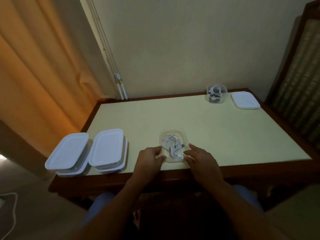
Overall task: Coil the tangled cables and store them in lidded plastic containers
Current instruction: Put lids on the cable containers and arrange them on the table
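- The left hand [149,158] and the right hand [201,159] sat at lower centre of the frame. Each grasped a side of the open container [173,132], with fingers and thumb curled against its near corners.
- The white cable [170,142] lay coiled inside that container, which stood on the surface [225,135] near its front edge. Its plug ends pointed toward the right wall.
- The step in hand looked like closing this box, since no lid was on it yet.
- To do it well, the plug ends and any raised loop should first be pressed below the rim, or the lid would ride up on them.
- The stack of lids [245,100] lay at upper right, well apart from the hands and just beside the far container [224,96], which also held cables. One hand should keep the box steady while the other fetched a lid.
- The lid should be set square, then pressed down around all four corners.
- The lidded containers [108,147] were stacked at lower left, and the closed box seemed meant to join them.
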Motion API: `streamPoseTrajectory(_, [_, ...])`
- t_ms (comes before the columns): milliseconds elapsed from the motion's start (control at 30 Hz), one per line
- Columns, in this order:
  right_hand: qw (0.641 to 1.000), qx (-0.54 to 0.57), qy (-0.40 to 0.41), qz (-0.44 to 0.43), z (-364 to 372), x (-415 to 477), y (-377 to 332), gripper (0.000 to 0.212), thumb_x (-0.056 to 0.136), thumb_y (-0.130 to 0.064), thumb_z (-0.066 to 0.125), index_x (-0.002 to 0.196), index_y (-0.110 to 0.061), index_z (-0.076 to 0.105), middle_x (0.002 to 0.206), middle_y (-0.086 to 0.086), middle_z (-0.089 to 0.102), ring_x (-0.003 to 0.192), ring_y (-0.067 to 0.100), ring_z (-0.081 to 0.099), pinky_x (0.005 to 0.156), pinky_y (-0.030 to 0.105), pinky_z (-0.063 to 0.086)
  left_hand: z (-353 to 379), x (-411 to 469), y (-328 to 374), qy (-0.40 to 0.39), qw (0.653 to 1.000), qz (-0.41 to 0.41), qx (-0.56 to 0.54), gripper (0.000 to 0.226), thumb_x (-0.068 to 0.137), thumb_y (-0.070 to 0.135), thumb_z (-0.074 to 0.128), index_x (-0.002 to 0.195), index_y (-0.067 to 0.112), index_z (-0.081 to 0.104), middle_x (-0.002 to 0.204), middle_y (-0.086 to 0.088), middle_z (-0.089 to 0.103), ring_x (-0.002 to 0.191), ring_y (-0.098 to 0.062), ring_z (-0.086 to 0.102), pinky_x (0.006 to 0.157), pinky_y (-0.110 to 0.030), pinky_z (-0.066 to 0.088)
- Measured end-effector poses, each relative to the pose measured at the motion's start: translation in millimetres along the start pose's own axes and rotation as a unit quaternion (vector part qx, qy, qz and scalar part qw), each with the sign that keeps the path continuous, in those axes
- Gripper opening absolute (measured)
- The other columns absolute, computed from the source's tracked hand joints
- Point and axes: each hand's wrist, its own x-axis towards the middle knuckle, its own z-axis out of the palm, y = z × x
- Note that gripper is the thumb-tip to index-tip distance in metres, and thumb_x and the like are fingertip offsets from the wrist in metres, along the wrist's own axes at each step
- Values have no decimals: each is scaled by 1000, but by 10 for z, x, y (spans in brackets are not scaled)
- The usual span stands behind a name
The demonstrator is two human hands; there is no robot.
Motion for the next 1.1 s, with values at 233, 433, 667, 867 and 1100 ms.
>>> streamPoseTrajectory(233, [999, -27, -8, -28, 1, -44, -46, 31, 102, -30, 56, 128, -21, 69, 153, 2, 50, 138, 17, 48, 111, 31, 34, -61, -121, -73, -17, 999, 22, 33, 35, 96, 26, 67, 129, 15, 72, 121, -3, 75, 115, -20, 67, 94, -27, 47])
streamPoseTrajectory(433, [1000, -19, -7, -24, -41, 20, 15, 49, 102, -42, 53, 148, -26, 48, 155, -1, 46, 143, 17, 39, 116, 34, 30, -130, -23, -64, -6, 995, 50, 87, 55, 99, 40, 63, 148, 16, 52, 148, -5, 56, 136, -22, 51, 111, -32, 37])
streamPoseTrajectory(667, [999, -54, 8, -4, -314, 208, 255, 67, 100, -51, 51, 159, -28, 26, 162, 0, 35, 149, 18, 30, 121, 37, 28, -203, 179, 207, -26, 975, 137, 174, 66, 102, 51, 53, 159, 27, 32, 169, 0, 24, 153, -21, 26, 125, -39, 24])
streamPoseTrajectory(867, [996, -85, 17, 36, -782, 384, 646, 74, 100, -52, 50, 161, -29, 15, 166, 2, 25, 152, 21, 22, 122, 41, 25, -41, 528, 657, -47, 956, 185, 222, 71, 102, 52, 53, 162, 28, 23, 171, -1, 15, 156, -23, 19, 127, -44, 19])
streamPoseTrajectory(1100, [988, -128, 35, 80, -1233, 578, 1257, 74, 102, -53, 45, 162, -28, 11, 168, 2, 20, 154, 24, 18, 123, 45, 24, 450, 1045, 1238, -99, 933, 237, 253, 76, 102, 53, 51, 164, 29, 13, 172, -2, 6, 158, -24, 12, 127, -50, 14])
